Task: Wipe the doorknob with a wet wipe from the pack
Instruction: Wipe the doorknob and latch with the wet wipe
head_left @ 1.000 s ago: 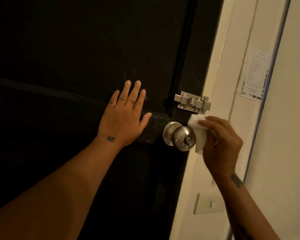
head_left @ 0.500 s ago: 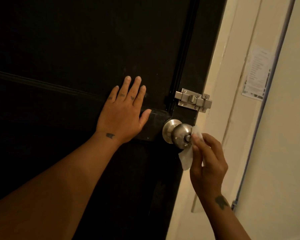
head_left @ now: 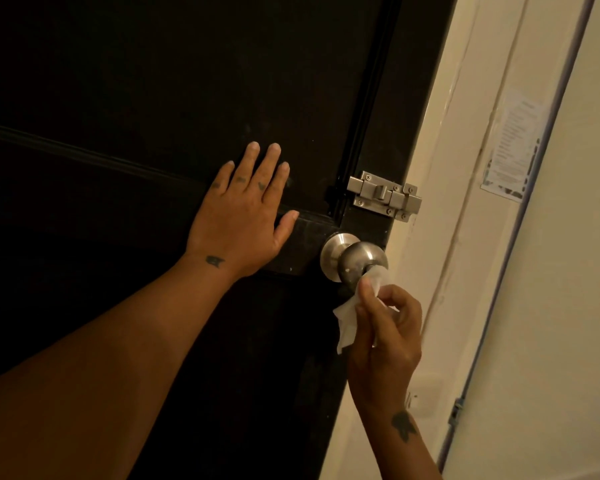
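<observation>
At the right edge of the dark, panelled wooden door (head_left: pixel 187 81), a round brushed-steel doorknob (head_left: pixel 359 259) is mounted on a circular steel rose plate (head_left: pixel 331 252), with the knob projecting toward the viewer. Above it and slightly to the right, a silver sliding bolt latch (head_left: pixel 383 195) is screwed to the door, its end reaching past the door's edge. The left hand (head_left: pixel 238 221) is laid flat against the door panel just left of the knob, palm down, fingers extended and slightly spread, thumb pointing toward the rose plate; nothing is held in it. The right hand (head_left: pixel 383 336) is raised from below the knob, its fingers curled and pinched around a crumpled white wet wipe (head_left: pixel 349 322). The upper part of the wipe is pressed against the lower front face of the knob, while a loose corner hangs down beside the thumb, in front of the door's edge. To the right of the door, a cream-painted door frame (head_left: pixel 465 168) and a cream wall (head_left: pixel 575 271) are seen; a printed paper notice (head_left: pixel 511 147) is fixed on the wall, its text too small to be read. A pale switch plate (head_left: pixel 426 393) is partly hidden behind the right wrist.
</observation>
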`<state>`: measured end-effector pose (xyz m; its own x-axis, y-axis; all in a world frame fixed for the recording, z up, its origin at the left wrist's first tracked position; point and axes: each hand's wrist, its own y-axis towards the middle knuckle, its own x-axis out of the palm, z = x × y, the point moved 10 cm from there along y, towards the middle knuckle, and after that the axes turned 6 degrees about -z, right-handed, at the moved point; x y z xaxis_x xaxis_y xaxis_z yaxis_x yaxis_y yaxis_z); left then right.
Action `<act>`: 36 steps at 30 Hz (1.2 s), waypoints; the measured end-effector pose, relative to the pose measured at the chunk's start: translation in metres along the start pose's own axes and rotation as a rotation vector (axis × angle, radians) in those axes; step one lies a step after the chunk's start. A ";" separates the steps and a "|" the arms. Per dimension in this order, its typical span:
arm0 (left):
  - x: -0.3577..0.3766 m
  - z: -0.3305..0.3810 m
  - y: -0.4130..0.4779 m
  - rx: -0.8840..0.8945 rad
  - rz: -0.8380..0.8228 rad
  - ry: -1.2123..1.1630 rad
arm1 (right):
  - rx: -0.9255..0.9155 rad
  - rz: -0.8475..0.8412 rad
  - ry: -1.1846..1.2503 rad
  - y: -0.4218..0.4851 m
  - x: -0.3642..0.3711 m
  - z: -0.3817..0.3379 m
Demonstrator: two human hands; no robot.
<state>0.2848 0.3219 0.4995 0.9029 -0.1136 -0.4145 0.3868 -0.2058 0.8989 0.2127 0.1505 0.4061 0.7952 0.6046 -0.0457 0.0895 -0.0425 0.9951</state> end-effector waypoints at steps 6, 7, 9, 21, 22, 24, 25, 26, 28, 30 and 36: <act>0.000 0.001 0.000 0.000 0.007 -0.011 | -0.104 0.099 -0.015 0.021 -0.022 -0.024; 0.001 0.000 0.000 -0.001 0.009 -0.007 | -0.097 0.117 -0.023 0.027 -0.025 -0.023; 0.001 0.000 0.000 -0.003 0.012 -0.005 | -0.058 0.057 -0.040 0.037 -0.016 -0.018; 0.003 0.000 -0.001 0.004 0.015 -0.002 | -0.550 -0.126 -0.482 0.017 0.018 -0.041; 0.002 0.000 -0.002 0.004 0.017 -0.002 | -0.569 -0.121 -0.497 0.018 0.018 -0.040; 0.002 0.000 -0.002 0.001 0.019 0.007 | -0.539 -0.118 -0.472 0.029 0.016 -0.040; 0.003 0.000 -0.001 0.002 0.014 0.011 | -0.497 -0.118 -0.438 0.037 0.015 -0.039; 0.003 -0.001 -0.001 0.003 0.007 0.012 | -0.457 -0.121 -0.407 0.044 0.015 -0.039; 0.004 -0.001 -0.001 0.005 -0.001 0.009 | -0.441 -0.130 -0.408 0.047 0.018 -0.042; 0.004 -0.001 -0.002 0.002 0.002 0.007 | -0.523 -0.159 -0.484 0.037 0.025 -0.045; 0.002 -0.002 -0.001 0.005 0.008 0.002 | -0.671 -0.260 -0.587 0.038 0.029 -0.050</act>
<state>0.2865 0.3243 0.4979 0.9063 -0.1136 -0.4070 0.3786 -0.2096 0.9015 0.2094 0.2062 0.4471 0.9913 0.0230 -0.1292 0.0876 0.6176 0.7816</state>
